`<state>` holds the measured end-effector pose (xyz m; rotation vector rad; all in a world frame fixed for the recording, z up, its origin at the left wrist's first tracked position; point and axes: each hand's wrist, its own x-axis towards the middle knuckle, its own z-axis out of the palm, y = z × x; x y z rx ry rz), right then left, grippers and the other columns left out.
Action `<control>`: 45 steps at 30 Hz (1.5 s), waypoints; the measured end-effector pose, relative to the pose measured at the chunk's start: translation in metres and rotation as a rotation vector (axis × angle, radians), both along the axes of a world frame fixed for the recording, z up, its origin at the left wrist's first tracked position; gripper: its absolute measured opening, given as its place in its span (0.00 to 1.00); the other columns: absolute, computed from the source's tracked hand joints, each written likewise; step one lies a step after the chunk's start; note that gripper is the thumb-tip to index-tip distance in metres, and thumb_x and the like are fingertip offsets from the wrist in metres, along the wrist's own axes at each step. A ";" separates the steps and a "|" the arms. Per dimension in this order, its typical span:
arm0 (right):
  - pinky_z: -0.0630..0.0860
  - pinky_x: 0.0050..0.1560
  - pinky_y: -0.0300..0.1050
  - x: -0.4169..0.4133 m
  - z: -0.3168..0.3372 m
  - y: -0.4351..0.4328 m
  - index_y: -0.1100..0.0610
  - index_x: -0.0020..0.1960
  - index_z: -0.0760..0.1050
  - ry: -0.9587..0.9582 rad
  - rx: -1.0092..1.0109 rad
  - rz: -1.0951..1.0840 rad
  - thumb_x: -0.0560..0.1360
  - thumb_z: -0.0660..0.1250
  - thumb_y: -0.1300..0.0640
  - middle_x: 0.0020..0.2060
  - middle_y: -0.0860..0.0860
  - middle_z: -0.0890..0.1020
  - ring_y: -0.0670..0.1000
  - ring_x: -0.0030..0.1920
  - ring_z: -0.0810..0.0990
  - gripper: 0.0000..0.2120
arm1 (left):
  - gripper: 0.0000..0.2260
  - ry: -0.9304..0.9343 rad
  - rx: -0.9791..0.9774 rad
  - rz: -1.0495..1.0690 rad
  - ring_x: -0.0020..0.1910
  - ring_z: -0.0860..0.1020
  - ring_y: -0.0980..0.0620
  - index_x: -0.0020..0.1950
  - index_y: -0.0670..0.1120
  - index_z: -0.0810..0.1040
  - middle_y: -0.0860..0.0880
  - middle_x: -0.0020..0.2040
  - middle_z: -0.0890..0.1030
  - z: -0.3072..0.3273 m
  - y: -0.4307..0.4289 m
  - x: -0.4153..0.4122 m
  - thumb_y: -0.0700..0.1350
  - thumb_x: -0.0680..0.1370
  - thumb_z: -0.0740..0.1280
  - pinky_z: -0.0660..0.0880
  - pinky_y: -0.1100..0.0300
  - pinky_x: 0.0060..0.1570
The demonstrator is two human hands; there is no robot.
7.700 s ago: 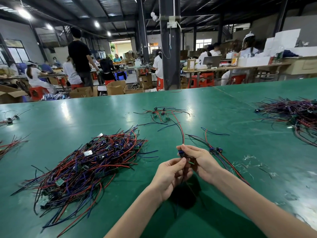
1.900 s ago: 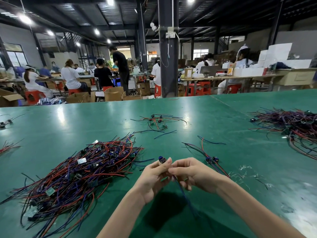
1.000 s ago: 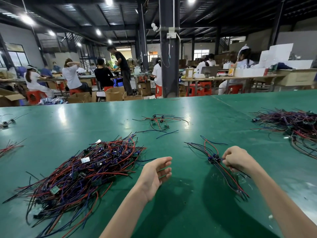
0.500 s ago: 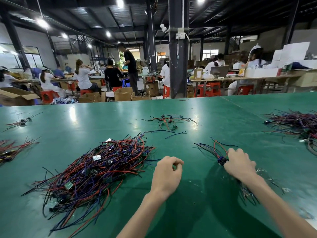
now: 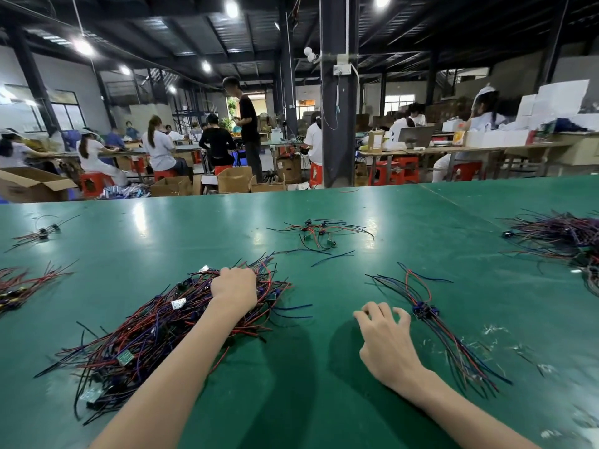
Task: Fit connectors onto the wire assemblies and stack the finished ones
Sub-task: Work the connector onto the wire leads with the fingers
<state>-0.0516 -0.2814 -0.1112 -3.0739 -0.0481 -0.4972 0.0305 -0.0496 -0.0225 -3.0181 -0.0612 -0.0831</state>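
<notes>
A big loose pile of red, blue and black wire assemblies (image 5: 152,332) lies on the green table (image 5: 311,409) at the left. My left hand (image 5: 233,288) sits on top of the pile's far end, knuckles up, fingers curled down into the wires and hidden. A small stack of finished assemblies (image 5: 424,311) with dark connectors at its middle lies to the right. My right hand (image 5: 385,332) rests on the table just left of that stack, fingers loosely spread and holding nothing.
More wire bundles lie at the far centre (image 5: 319,233), the right edge (image 5: 560,238) and the left edge (image 5: 19,286). Bits of clear scrap (image 5: 499,332) litter the table to the right. People work at benches beyond the table.
My left hand has moved forward and left onto the big pile. My right hand has let go of the small stack and drawn back to its left, fingers now spread.
</notes>
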 end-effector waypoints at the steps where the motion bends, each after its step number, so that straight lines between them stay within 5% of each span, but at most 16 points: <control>1: 0.52 0.67 0.54 0.000 -0.001 0.000 0.51 0.64 0.70 -0.009 0.004 0.012 0.69 0.57 0.64 0.60 0.47 0.70 0.52 0.63 0.66 0.25 | 0.14 -0.030 -0.009 -0.001 0.62 0.72 0.42 0.62 0.41 0.74 0.41 0.61 0.76 -0.002 0.001 0.002 0.37 0.76 0.60 0.72 0.52 0.53; 7: 0.54 0.67 0.52 -0.002 -0.001 0.001 0.51 0.61 0.71 -0.037 0.002 0.073 0.69 0.56 0.64 0.58 0.47 0.72 0.52 0.61 0.67 0.22 | 0.11 -0.062 0.000 -0.019 0.59 0.74 0.41 0.57 0.41 0.75 0.41 0.57 0.77 0.001 -0.004 0.005 0.36 0.76 0.61 0.71 0.54 0.47; 11: 0.57 0.65 0.49 -0.001 -0.001 0.001 0.53 0.59 0.72 -0.069 0.005 0.123 0.69 0.56 0.65 0.56 0.48 0.73 0.53 0.59 0.68 0.21 | 0.08 -0.245 -0.212 -0.049 0.52 0.77 0.40 0.53 0.41 0.76 0.41 0.52 0.79 0.015 -0.004 0.001 0.36 0.76 0.62 0.69 0.55 0.42; 16: 0.69 0.56 0.50 -0.001 0.002 0.004 0.56 0.50 0.78 -0.138 0.043 0.183 0.65 0.62 0.67 0.46 0.50 0.79 0.55 0.49 0.76 0.16 | 0.03 -0.452 -0.884 -0.224 0.43 0.79 0.48 0.48 0.44 0.73 0.48 0.47 0.78 0.040 -0.017 -0.014 0.38 0.77 0.66 0.76 0.53 0.47; 19: 0.75 0.45 0.48 0.003 0.001 0.006 0.56 0.44 0.80 -0.262 0.076 0.241 0.60 0.69 0.67 0.37 0.50 0.80 0.54 0.40 0.79 0.14 | 0.06 -0.201 -1.534 -0.295 0.35 0.79 0.50 0.49 0.40 0.73 0.44 0.45 0.78 0.041 -0.043 -0.033 0.36 0.76 0.69 0.80 0.55 0.33; 23: 0.71 0.54 0.46 0.011 0.009 0.006 0.58 0.54 0.79 -0.094 0.342 0.339 0.74 0.59 0.66 0.47 0.51 0.81 0.52 0.49 0.77 0.13 | 0.09 0.025 -1.857 -0.217 0.34 0.76 0.53 0.49 0.40 0.74 0.44 0.43 0.76 0.006 -0.076 -0.044 0.36 0.73 0.72 0.79 0.58 0.29; 27: 0.71 0.43 0.45 0.014 0.018 0.007 0.59 0.42 0.80 0.039 1.134 0.329 0.77 0.63 0.65 0.36 0.52 0.81 0.48 0.37 0.75 0.09 | 0.09 0.155 -1.924 -0.109 0.37 0.76 0.51 0.49 0.40 0.74 0.40 0.46 0.75 -0.042 -0.093 -0.049 0.36 0.73 0.71 0.79 0.60 0.29; 30: 0.69 0.40 0.47 0.015 0.018 0.006 0.66 0.41 0.81 0.149 1.429 0.257 0.77 0.65 0.58 0.33 0.56 0.80 0.53 0.36 0.74 0.13 | 0.10 0.137 -1.865 -0.152 0.37 0.78 0.51 0.50 0.41 0.75 0.41 0.46 0.78 -0.062 -0.094 -0.053 0.38 0.72 0.72 0.77 0.61 0.30; 34: 0.72 0.44 0.47 0.013 0.018 0.008 0.69 0.43 0.81 0.190 1.634 0.259 0.70 0.72 0.55 0.39 0.66 0.82 0.55 0.38 0.77 0.15 | 0.10 0.147 -1.917 -0.198 0.37 0.80 0.52 0.50 0.42 0.76 0.44 0.43 0.81 -0.063 -0.093 -0.053 0.40 0.72 0.72 0.79 0.57 0.36; 39: 0.69 0.34 0.42 0.013 0.019 0.002 0.65 0.42 0.82 0.242 1.753 0.267 0.64 0.74 0.52 0.36 0.60 0.81 0.50 0.31 0.75 0.16 | 0.09 0.230 -2.109 -0.174 0.38 0.80 0.47 0.56 0.39 0.74 0.40 0.44 0.81 -0.060 -0.092 -0.055 0.36 0.76 0.66 0.80 0.56 0.35; 45: 0.72 0.34 0.36 0.018 0.017 -0.001 0.63 0.39 0.81 0.262 1.837 0.316 0.65 0.73 0.55 0.33 0.56 0.82 0.47 0.29 0.76 0.10 | 0.12 0.206 -2.059 -0.188 0.40 0.82 0.44 0.58 0.39 0.72 0.36 0.50 0.79 -0.059 -0.090 -0.056 0.33 0.76 0.67 0.79 0.58 0.36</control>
